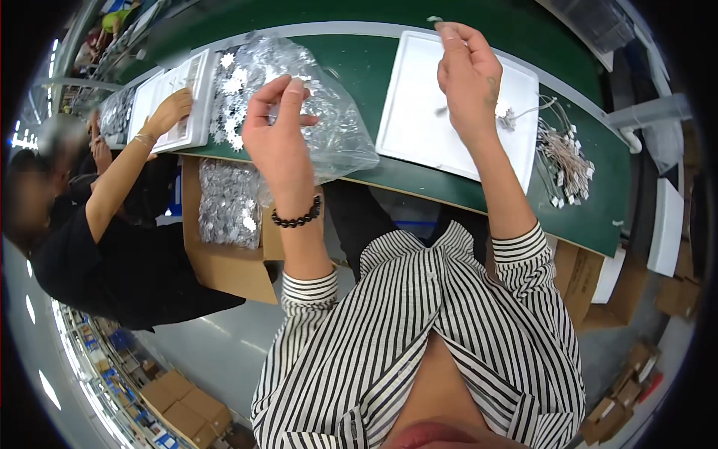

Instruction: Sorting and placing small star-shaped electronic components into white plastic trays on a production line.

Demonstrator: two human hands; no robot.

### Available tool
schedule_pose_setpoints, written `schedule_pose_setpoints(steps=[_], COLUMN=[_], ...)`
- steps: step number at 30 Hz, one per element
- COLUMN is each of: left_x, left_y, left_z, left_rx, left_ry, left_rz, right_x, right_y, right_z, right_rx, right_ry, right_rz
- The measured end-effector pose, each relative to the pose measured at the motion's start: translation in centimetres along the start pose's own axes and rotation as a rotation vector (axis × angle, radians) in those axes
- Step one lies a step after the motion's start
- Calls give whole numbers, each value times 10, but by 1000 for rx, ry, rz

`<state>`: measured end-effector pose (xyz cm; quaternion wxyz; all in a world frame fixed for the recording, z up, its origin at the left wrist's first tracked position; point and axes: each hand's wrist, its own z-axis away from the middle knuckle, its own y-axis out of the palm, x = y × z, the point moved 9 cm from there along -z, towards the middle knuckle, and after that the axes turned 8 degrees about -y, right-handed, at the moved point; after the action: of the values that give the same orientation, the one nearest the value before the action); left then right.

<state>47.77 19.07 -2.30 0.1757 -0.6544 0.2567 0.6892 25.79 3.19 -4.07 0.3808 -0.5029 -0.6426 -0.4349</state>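
Being pinched between fingertips of the right hand, a small pale part is seemingly being held up, upper centre, steadiness being called for; the left hand is being held half-curled, fingertip contact unclear.

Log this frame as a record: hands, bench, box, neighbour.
left hand: fingers curled, over clear plastic bag; grip unclear
right hand: pinching small pale piece
bench: green bench, white tray, wire bundle right of it
box: open cardboard box, silver pieces inside
neighbour: co-worker's hand at another white tray
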Motion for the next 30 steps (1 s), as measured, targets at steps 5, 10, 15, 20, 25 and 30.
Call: schedule_pose_setpoints(steps=[5, 10, 15, 20, 25, 30], left_x=[3, 11, 37, 62, 81, 78], left_y=[51, 76, 116, 111, 123, 109], left_z=[19, 27, 21, 10, 43, 49], left_rx=[377, 397, 506, 419, 657, 623], left_ry=[-60, -75, -83, -222, -779, -777], left_rz=[-211, -214, -409, -59, 704, 864], right_x=[23, 3, -27, -16, -7, 13], right_y=[45, -9, -59, -84, -53, -10], right_z=[36, 47, 43, 46, 53, 64], right_rx=[663, 635, 517, 267, 282, 491], right_ry=[-119, -44, -109, 194, 196, 97], right_rz=[78, 299, 617, 456, 142, 240])
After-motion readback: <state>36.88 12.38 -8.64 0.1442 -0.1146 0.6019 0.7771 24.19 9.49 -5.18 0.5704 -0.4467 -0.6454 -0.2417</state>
